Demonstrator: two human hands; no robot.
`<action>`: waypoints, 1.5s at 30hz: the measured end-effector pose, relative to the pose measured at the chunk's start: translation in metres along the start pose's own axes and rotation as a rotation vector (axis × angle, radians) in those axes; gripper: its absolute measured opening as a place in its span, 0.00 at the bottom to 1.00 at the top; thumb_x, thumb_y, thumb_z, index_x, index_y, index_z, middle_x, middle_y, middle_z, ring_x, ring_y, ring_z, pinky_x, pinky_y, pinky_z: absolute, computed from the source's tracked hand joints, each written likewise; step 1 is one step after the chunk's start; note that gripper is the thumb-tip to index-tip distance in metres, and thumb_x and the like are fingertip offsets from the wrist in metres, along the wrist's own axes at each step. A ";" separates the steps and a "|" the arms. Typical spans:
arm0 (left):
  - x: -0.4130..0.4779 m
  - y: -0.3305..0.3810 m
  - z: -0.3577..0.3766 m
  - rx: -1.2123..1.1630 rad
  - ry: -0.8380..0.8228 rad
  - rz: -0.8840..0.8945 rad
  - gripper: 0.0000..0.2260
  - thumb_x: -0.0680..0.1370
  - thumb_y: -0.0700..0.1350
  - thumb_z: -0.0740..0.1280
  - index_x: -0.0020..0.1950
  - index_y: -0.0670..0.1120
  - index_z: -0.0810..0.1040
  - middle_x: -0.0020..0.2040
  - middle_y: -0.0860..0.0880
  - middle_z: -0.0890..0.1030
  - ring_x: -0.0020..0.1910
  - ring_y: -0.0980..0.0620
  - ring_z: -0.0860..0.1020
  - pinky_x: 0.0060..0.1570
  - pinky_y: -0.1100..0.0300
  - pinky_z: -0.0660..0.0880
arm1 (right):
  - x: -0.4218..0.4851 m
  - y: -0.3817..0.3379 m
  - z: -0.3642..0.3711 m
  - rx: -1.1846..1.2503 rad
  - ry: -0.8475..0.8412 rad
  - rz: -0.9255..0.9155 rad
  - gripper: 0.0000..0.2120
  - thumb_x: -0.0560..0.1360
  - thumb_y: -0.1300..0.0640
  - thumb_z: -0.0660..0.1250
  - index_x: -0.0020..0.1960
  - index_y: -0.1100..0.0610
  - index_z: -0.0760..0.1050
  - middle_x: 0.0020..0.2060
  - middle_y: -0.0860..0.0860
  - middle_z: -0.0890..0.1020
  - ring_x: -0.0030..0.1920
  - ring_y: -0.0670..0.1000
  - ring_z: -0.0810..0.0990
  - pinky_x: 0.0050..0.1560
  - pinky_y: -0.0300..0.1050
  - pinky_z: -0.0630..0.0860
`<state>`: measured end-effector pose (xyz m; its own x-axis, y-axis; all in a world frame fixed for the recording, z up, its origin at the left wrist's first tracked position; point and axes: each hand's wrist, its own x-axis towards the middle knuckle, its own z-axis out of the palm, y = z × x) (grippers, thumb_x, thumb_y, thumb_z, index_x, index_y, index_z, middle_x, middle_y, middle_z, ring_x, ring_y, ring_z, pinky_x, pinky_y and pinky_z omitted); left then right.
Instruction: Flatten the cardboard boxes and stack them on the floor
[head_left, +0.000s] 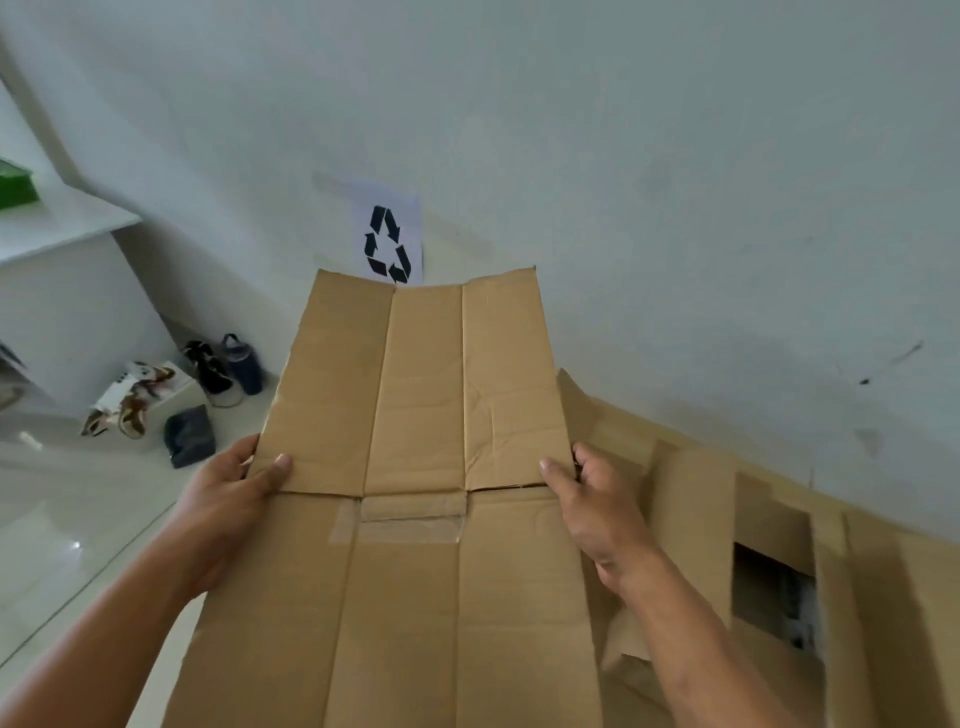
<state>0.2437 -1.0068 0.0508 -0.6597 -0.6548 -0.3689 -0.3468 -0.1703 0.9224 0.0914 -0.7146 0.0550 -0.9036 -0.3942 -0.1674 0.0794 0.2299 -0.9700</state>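
A flattened brown cardboard box (415, 395) fills the middle of the view, its far flaps pointing toward the wall. My left hand (228, 499) grips its left edge, thumb on top. My right hand (592, 499) grips its right edge the same way. A strip of clear tape crosses the fold line between my hands. To the right, more cardboard boxes (779, 545) stand along the wall with flaps open, one showing a dark rectangular opening.
A paper sheet with a black recycling symbol (388, 244) hangs on the white wall behind the box. On the tiled floor at left lie shoes, a white box (140, 395) and dark bags (189, 436). A white shelf (62, 228) stands at far left.
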 end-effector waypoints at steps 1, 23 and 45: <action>0.015 0.001 -0.014 0.010 -0.011 0.001 0.14 0.80 0.45 0.67 0.66 0.50 0.75 0.52 0.43 0.85 0.45 0.41 0.85 0.43 0.43 0.82 | 0.006 -0.002 0.019 -0.014 0.024 0.005 0.06 0.79 0.54 0.64 0.50 0.55 0.79 0.45 0.53 0.86 0.49 0.53 0.83 0.55 0.55 0.78; 0.353 0.011 -0.171 0.480 -0.237 0.005 0.16 0.81 0.41 0.64 0.69 0.44 0.73 0.46 0.43 0.79 0.41 0.43 0.79 0.37 0.54 0.73 | 0.164 0.055 0.349 -0.081 0.359 0.468 0.07 0.81 0.55 0.54 0.52 0.57 0.69 0.47 0.51 0.77 0.43 0.48 0.76 0.40 0.42 0.70; 0.699 -0.367 -0.078 0.720 -0.508 -0.260 0.19 0.78 0.37 0.66 0.68 0.50 0.73 0.54 0.49 0.81 0.47 0.51 0.80 0.39 0.61 0.75 | 0.374 0.460 0.457 -0.014 0.655 0.889 0.06 0.78 0.59 0.64 0.51 0.56 0.79 0.45 0.52 0.83 0.42 0.51 0.79 0.41 0.42 0.73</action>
<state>-0.0381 -1.4591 -0.5370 -0.6576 -0.2286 -0.7179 -0.7443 0.3448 0.5720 -0.0175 -1.1628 -0.5345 -0.5748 0.4632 -0.6745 0.8105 0.2090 -0.5472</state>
